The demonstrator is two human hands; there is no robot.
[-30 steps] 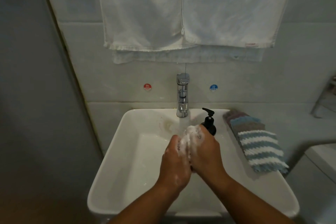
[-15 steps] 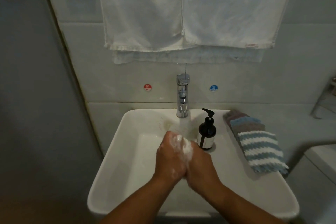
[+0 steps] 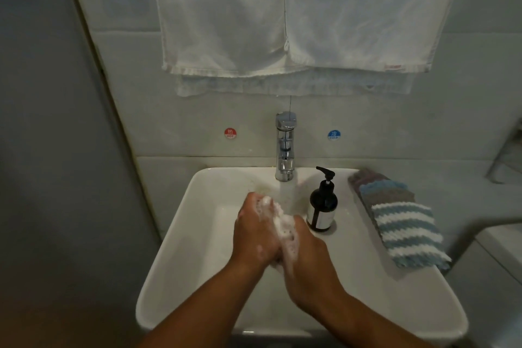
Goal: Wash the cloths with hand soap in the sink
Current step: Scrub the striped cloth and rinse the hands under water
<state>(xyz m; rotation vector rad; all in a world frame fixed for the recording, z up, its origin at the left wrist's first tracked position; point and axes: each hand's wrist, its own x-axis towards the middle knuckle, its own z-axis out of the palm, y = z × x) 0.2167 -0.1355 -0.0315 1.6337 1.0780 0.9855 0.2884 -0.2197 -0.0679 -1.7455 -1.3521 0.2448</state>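
Cloths, a stack of knitted ones in blue-and-white stripes, grey and pale blue, lie on the right ledge of the white rectangular ceramic sink, at 3 o'clock from the hands. Over the basin the left hand and right hand are pressed together around white soapy lather. I cannot tell whether either hand grips a cloth inside the foam or how the fingers close. A dark pump bottle of hand soap stands upright just beside the right hand, at 1 o'clock. The chrome tap at 12 o'clock runs water just beyond the fingertips. White towels hang on the wall above it.
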